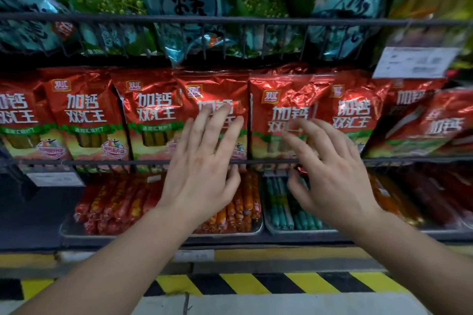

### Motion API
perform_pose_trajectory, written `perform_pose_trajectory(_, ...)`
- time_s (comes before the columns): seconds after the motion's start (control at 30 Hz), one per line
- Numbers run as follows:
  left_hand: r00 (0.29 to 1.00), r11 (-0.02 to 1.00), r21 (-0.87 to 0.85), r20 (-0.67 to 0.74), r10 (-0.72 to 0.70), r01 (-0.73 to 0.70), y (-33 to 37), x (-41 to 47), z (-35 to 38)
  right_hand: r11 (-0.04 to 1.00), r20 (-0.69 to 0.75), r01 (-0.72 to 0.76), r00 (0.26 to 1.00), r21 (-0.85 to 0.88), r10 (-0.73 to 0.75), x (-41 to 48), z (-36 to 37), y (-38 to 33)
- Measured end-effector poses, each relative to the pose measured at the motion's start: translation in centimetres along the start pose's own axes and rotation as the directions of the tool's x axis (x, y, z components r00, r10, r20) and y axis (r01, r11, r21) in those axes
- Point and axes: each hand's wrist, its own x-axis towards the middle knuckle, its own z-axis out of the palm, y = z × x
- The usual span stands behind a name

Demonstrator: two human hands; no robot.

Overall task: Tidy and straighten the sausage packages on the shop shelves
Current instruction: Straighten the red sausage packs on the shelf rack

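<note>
A row of red foil sausage packages stands upright behind a black wire rail on the middle shelf. My left hand is spread in front of the centre package, fingers straight, holding nothing. My right hand hovers with loosely bent fingers before the neighbouring package, whose top is crumpled. The two packages at the far right lean sideways. Whether either hand touches a package cannot be told.
Blue-green snack bags fill the shelf above behind another wire rail. Below, metal trays hold loose red, orange and teal sausage sticks. A white price tag hangs at the upper right. Yellow-black hazard striping marks the floor edge.
</note>
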Motion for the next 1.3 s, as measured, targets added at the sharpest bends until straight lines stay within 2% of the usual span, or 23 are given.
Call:
perform_pose_trajectory(0.17,0.998,0.998,-0.026,-0.006,0.057,-0.057,5.1,2.1,0.6,0.990,0.009,-0.116,0.993,-0.080,0.117,-2.1,-1.8,5.3)
perform_pose_trajectory(0.3,0.996,0.997,0.006,0.033,0.082,-0.082,8.2,3.5,1.2,0.982,0.030,-0.151,0.987,-0.116,0.156,-3.8,-2.7,9.0)
perform_pose_trajectory(0.5,0.998,0.996,0.079,0.055,0.031,-0.035,10.6,5.6,2.3,0.999,-0.170,-0.042,0.985,-0.028,0.037,-5.3,-2.3,12.8)
perform_pose_trajectory(0.63,0.995,0.990,0.127,0.078,-0.064,0.054,10.8,6.6,3.1,0.993,-0.270,-0.097,0.956,0.069,0.112,-5.3,-1.2,14.8)
perform_pose_trajectory(0.73,0.991,0.985,0.156,0.092,-0.095,0.080,11.1,7.3,3.9,0.990,-0.235,-0.106,0.964,0.094,0.126,-5.1,-0.6,16.3)
perform_pose_trajectory(0.93,0.988,0.973,0.205,0.096,-0.125,0.103,11.9,7.7,4.9,0.986,-0.066,-0.166,0.984,0.017,0.167,-3.7,0.8,17.4)
perform_pose_trajectory(1.1,0.982,0.969,0.204,0.097,-0.165,0.142,13.0,8.6,5.0,0.979,-0.031,-0.203,0.979,-0.021,0.202,-2.4,1.5,17.5)
perform_pose_trajectory(1.3,0.984,0.978,0.112,-0.041,-0.175,0.179,12.9,8.5,6.6,0.972,0.028,-0.214,0.976,-0.097,0.218,-1.8,1.3,17.7)
